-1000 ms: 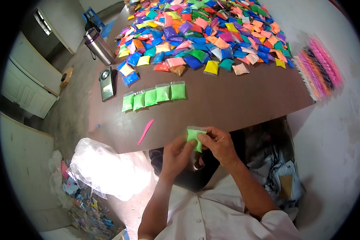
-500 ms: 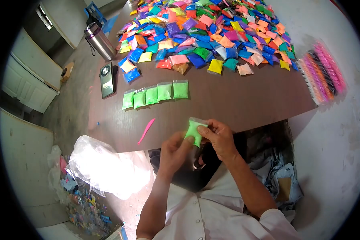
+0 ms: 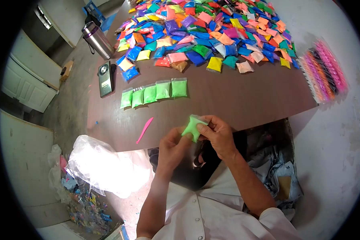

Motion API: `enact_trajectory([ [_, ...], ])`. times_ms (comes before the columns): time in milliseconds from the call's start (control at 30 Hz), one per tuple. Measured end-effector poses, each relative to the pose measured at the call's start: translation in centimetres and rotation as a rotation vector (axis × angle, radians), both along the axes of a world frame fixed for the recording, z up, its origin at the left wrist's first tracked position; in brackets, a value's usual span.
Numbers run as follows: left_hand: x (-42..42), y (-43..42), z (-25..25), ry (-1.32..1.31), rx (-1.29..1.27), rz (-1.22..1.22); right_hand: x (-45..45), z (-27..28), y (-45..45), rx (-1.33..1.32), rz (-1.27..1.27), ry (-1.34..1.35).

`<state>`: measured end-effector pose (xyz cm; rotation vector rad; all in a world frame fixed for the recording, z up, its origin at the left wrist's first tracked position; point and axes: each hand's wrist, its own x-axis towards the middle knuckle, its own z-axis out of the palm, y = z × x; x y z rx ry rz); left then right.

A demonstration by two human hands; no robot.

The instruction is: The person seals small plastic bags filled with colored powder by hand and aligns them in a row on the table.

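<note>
pinched by both hands at once, thumbs pressing on its face, a small pillow-shaped clear plastic packet of bright green filling sits between the left hand at its lower left side and the right hand at its right. the packet is tilted, held up near the front edge of a dark brown smooth-topped table. on the table, beyond the left hand, lies a slim bright pink plastic knife, and farther back a row of five matching green packets. left of the row is a dark rectangular phone-like device, with a tall silver metal flask standing behind it. a broad heap of multicoloured plastic packets covers the far end.
</note>
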<state>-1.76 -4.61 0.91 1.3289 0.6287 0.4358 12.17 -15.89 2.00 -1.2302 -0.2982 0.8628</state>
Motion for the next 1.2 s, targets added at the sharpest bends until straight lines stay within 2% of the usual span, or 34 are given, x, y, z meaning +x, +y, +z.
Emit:
enact_trajectory([
  [200,-0.8,0.4,0.2,-0.053,0.006,-0.086,0.2,-0.3,-0.1,-0.01,0.033,-0.021],
  [433,-0.8,0.0,1.0,-0.081,-0.1,-0.032,0.7,-0.9,-0.1,0.009,0.019,-0.074],
  [633,-0.4,-0.6,-0.2,0.033,0.078,-0.033,0.4,-0.7,0.1,-0.007,0.013,-0.046],
  [700,-0.6,-0.8,-0.2,-0.066,-0.006,-0.049,0.5,-0.4,-0.1,0.002,0.005,0.007],
  [867,-1.5,-1.1,0.4,-0.06,-0.096,-0.014,0.8,-0.2,-0.3,0.027,-0.021,0.066],
  [1033,-1.5,-1.5,0.7,-0.104,-0.117,-0.001,0.5,-0.8,-0.2,0.004,0.023,-0.055],
  [1100,-1.3,-1.5,0.2,0.077,-0.001,-0.009,0.4,-0.6,-0.2,-0.019,0.036,-0.085],
  [1200,-1.4,-1.4,0.3,0.004,-0.037,-0.032,0.4,-0.9,-0.3,-0.023,0.035,-0.099],
])
